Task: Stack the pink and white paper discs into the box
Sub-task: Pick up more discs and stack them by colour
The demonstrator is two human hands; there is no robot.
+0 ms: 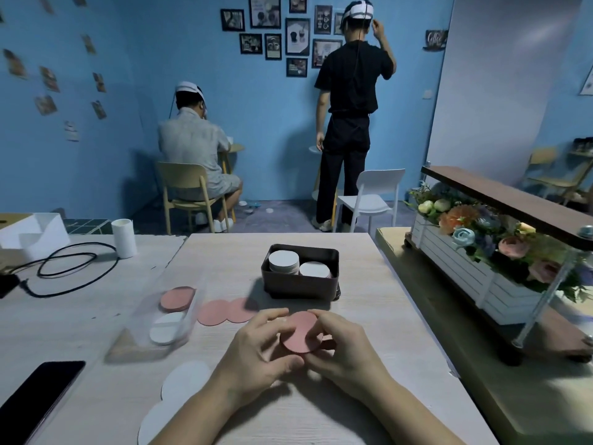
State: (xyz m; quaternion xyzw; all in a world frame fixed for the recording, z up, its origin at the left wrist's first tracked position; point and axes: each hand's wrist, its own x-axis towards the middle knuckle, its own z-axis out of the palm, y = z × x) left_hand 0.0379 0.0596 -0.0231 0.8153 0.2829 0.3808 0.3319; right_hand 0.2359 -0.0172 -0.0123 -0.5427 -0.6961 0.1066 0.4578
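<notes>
Both my left hand (256,354) and my right hand (343,351) grip a small stack of pink discs (300,332) just above the table, in front of the dark box (300,284). Inside the box stand two stacks of white discs (284,261). Two pink discs (224,311) lie flat on the table left of the box. White discs (184,382) lie near my left forearm. A clear tray (167,316) at the left holds pink discs (177,298) and white discs (165,329).
A black phone (35,399) lies at the front left edge. A black cable (64,268), a white roll (123,237) and a white carton (32,234) sit at the far left. A flower planter (475,271) under a wooden shelf stands to the right. Two persons are by the far wall.
</notes>
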